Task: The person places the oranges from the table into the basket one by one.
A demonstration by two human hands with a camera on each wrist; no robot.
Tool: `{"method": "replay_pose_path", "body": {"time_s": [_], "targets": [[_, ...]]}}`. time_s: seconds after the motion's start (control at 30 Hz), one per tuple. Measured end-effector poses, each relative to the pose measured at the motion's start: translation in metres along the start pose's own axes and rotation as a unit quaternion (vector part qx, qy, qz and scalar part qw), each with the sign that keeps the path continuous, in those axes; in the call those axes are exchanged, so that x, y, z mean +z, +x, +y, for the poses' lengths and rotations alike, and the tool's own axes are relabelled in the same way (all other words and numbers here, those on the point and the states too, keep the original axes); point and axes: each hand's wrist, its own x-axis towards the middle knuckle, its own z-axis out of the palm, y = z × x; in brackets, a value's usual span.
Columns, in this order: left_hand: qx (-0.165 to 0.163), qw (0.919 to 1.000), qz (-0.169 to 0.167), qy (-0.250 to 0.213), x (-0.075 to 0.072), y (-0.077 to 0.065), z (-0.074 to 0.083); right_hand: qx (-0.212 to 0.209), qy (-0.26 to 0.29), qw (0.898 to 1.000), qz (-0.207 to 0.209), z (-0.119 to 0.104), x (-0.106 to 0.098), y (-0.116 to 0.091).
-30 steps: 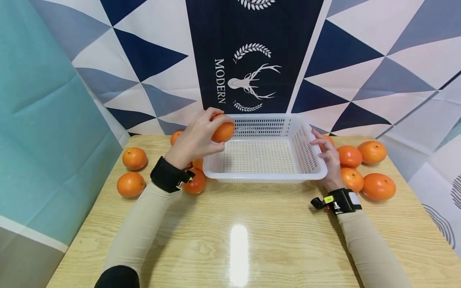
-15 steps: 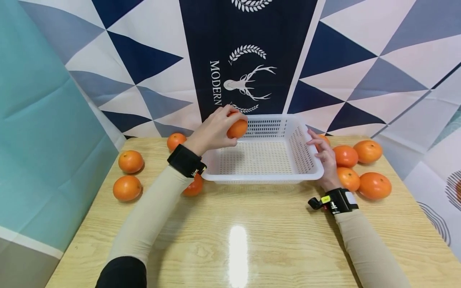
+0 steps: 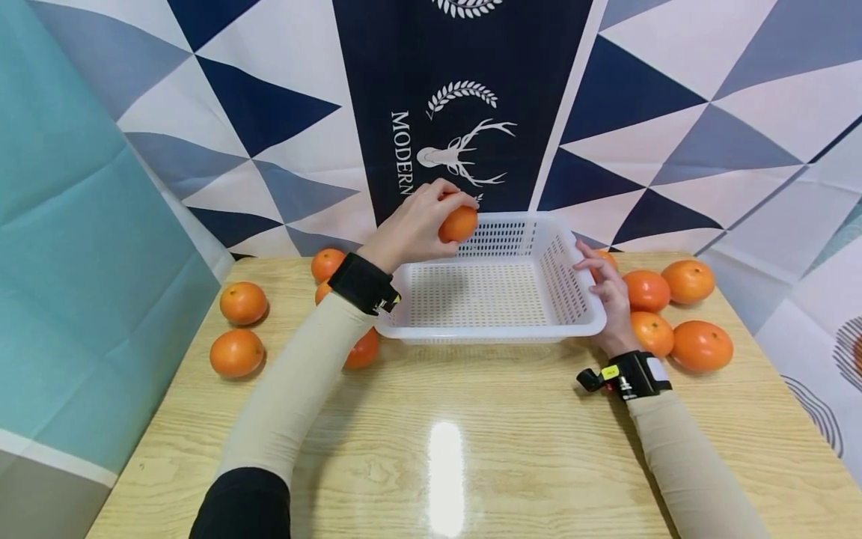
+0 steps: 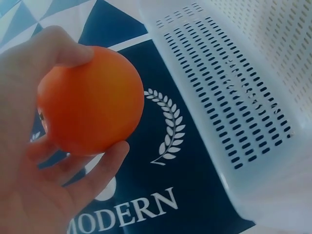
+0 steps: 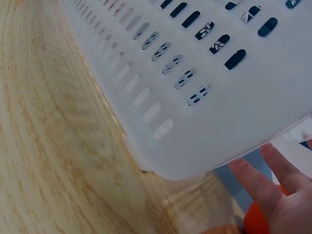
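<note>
My left hand grips an orange between thumb and fingers, above the back left part of a white perforated plastic basket. In the left wrist view the thumb lies over the top of the orange, with the fingers beneath it. The inside of the basket that shows holds nothing. My right hand is at the basket's right end, its fingertips touching the outer rim. In the right wrist view those fingers are fairly straight against the rim, and the thumb is hidden.
Several oranges stand on the wooden table right of the basket, close to my right hand. More oranges lie to the left, some partly hidden behind my left arm. A patterned cloth hangs behind the table.
The left hand has carried the orange rightward and slightly upward, from the basket's left end to over its back left part. The right hand has stayed at the rim.
</note>
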Motion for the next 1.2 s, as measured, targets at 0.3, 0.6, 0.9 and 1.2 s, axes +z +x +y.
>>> {"method": "replay_pose_path", "body": {"time_s": [0.3,0.6,0.9,1.2], "targets": [[-0.014,0.9984,-0.051,-0.022,0.013,0.012,0.002,-0.003,-0.013,1.000,0.012,-0.001,0.001,0.000],[-0.014,0.9975,-0.058,-0.039,0.027,0.034,0.014,-0.010,-0.014,1.000,0.013,-0.002,0.001,0.001],[-0.037,0.9940,-0.076,-0.069,0.041,0.060,0.021,0.002,-0.002,1.000,0.009,-0.002,0.003,-0.001],[-0.054,0.9908,-0.091,-0.084,0.058,0.077,0.030,0.003,-0.004,1.000,0.018,-0.003,0.004,0.001]]}}
